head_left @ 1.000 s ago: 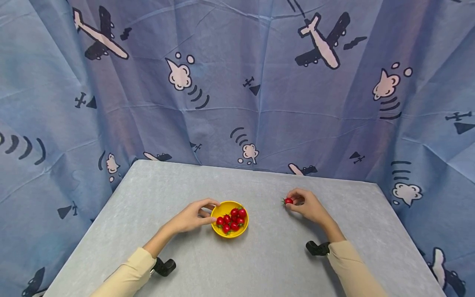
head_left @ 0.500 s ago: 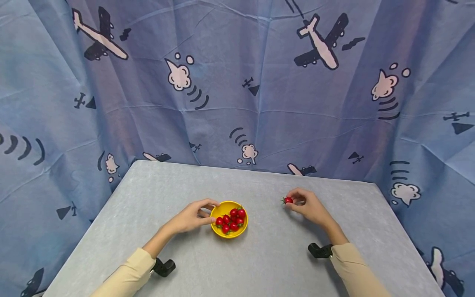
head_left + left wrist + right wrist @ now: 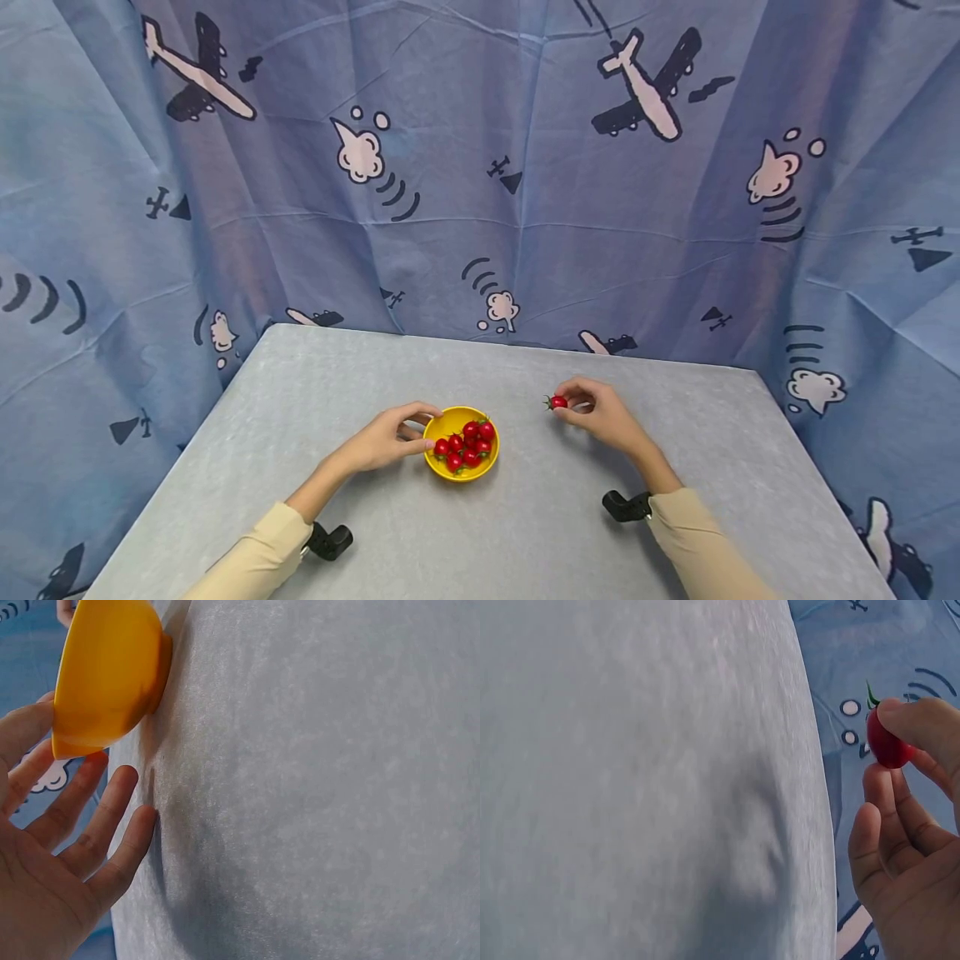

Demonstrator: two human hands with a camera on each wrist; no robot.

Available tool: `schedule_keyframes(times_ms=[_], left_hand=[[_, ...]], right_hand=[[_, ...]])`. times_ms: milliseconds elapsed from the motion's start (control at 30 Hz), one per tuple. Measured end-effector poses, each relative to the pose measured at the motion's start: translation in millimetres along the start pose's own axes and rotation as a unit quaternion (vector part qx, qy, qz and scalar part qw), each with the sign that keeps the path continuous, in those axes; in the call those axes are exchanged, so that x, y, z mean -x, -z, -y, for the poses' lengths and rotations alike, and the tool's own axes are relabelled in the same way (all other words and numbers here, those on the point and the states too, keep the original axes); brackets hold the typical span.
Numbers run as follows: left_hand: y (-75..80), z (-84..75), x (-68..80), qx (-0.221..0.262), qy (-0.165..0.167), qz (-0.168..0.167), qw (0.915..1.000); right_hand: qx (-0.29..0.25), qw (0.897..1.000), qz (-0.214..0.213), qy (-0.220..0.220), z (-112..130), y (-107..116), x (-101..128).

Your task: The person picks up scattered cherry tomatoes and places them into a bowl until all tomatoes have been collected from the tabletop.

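From the head view, the yellow bowl (image 3: 461, 442) sits nearer the desk's front edge than its back edge and already carries a heap of cherry tomatoes (image 3: 465, 444). The left hand (image 3: 384, 439) cups the bowl's rim with thumb and fingers. The right hand (image 3: 603, 414) pinches one tomato (image 3: 557, 402) above the desk (image 3: 525, 533), apart from the bowl, so it seems not yet added.

The left wrist view shows the fingers (image 3: 97, 817) loosely spread beside the bowl's wall.

The right wrist view shows thumb and fingertip pinching the tomato.
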State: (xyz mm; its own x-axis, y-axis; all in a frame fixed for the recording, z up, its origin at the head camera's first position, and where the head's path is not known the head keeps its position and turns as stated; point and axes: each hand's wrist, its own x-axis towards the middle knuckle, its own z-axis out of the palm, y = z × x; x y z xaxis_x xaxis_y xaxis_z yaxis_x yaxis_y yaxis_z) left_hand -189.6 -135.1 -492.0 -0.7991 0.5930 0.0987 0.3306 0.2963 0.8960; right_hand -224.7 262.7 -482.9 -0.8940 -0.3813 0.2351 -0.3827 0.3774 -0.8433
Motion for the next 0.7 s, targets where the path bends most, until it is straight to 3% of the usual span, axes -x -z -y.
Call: schedule_keyframes(times_ms=[300,700], left_hand=[[-0.9,-1.2,0.5,-0.003,0.007,-0.002,1.0],[-1.6,1.0,-0.5,-0.008,0.008,-0.003,0.9999]], right_hand=[[0.002,1.0,0.018,-0.003,11.1,-17.9,-10.5],[-0.003,0.999,0.053,0.0,66.6,-30.7,-12.0]])
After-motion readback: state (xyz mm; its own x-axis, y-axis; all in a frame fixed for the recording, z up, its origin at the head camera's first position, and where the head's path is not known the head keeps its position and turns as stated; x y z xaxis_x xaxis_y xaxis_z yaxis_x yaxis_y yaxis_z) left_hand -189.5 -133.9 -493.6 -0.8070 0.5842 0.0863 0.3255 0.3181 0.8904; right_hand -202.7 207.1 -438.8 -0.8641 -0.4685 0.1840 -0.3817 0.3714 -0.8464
